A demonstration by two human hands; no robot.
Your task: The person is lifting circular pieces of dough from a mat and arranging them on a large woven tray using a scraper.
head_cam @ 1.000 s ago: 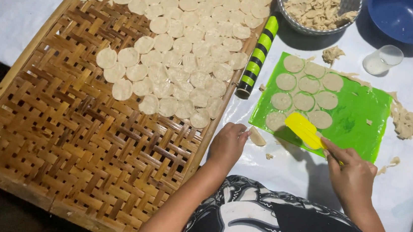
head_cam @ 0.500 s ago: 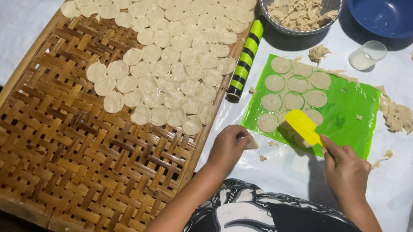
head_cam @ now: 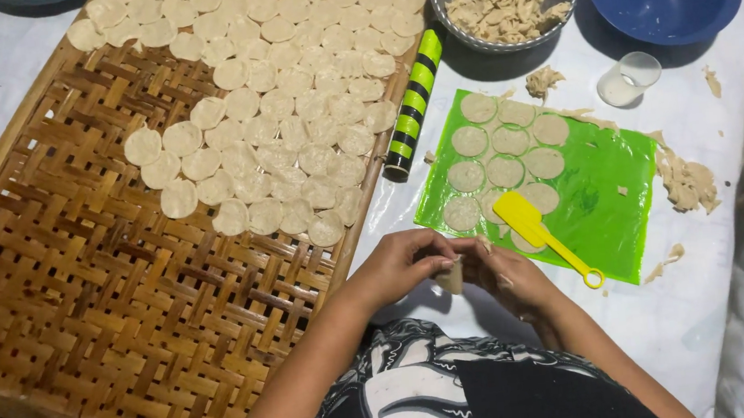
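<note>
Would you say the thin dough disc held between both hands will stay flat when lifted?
Probably not: the dough disc looks thin and soft, so likely floppy. It seems light, pinched between left hand and right hand, and may tear easily.

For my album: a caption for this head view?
Both hands hold a dough round between woven tray and green mat.

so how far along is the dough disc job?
Done: many discs cover the upper part of the woven tray. In hand: left hand and right hand meet on one dough piece. Left: about ten discs on the green mat; the tray's lower part is bare.
</note>
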